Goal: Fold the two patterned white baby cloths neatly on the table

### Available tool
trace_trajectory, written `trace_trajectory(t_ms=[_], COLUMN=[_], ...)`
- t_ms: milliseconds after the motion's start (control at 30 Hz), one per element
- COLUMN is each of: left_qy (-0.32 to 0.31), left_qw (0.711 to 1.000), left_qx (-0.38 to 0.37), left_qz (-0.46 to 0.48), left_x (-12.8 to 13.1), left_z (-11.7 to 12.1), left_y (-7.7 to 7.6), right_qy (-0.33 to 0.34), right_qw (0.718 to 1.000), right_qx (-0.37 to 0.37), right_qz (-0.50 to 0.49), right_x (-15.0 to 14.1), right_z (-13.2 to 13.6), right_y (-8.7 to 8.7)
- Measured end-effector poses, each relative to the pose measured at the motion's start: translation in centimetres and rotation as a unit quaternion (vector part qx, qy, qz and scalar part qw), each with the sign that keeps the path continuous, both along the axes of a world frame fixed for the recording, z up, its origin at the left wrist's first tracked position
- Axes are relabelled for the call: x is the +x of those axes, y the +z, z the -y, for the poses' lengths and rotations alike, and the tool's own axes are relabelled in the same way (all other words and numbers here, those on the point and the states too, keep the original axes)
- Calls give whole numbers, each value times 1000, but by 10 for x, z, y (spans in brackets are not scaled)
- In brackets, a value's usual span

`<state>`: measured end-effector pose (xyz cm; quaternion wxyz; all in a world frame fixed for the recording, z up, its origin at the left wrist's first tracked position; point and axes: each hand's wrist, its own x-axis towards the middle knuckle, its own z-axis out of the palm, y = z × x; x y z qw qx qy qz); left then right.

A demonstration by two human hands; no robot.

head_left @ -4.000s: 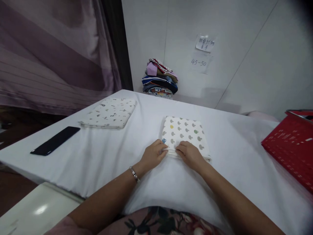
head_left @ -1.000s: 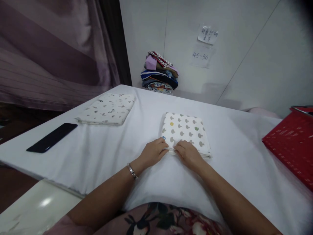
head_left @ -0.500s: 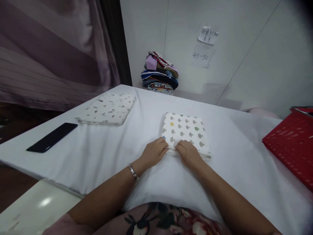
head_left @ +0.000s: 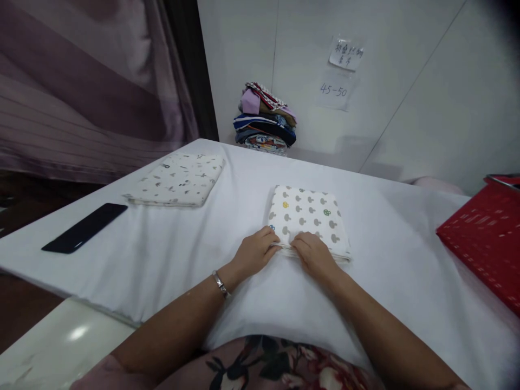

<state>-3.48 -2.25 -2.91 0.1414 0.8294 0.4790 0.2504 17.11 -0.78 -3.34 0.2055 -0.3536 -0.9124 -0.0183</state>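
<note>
A folded white cloth (head_left: 304,214) with grey mushroom prints and a few coloured ones lies flat in front of me. My left hand (head_left: 257,249) pinches its near edge at the left corner, thumb below and fingers on top. Close beside it, my right hand (head_left: 312,252) grips the same edge nearer its middle. The near edge shows several layers between and beyond my hands. Farther left lies a second folded white cloth (head_left: 179,181) with small scattered prints, touched by neither hand.
The cloths rest on a white-covered table (head_left: 390,260). A black phone-like slab (head_left: 85,227) lies at the left, a red box or bag (head_left: 483,233) at the right. Beyond the far edge stands a pile of folded fabrics (head_left: 266,122) by the wall. A curtain (head_left: 81,81) hangs on the left.
Almost nothing differs. Both hands keep their hold on the near edge of the mushroom-print cloth, and the view has shifted very slightly.
</note>
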Motion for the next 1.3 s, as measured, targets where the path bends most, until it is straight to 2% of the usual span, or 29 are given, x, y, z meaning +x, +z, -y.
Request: trace_trajectory(t_ms=[300,500,900,1100,1300], left_qy=[3,9,2,25,45], left_qw=[999,999,999,997,993], left_qx=[15,22,3,48,87], left_qz=[-30,-32,-50,-58,-63], left_x=[1,2,0,4,6], left_z=[1,1,3,2,1], left_y=[-1,-3,4,-2,-6], right_qy=[14,4,17,-10,-36], right_qw=[999,999,997,999,998], right_qx=[-34,-32,-70,-36,38], right_qz=[6,4,-2,7,23], right_x=[0,-2,2,-3,-5], right_z=[1,3,4,4,4], right_y=[3,6,13,9,1])
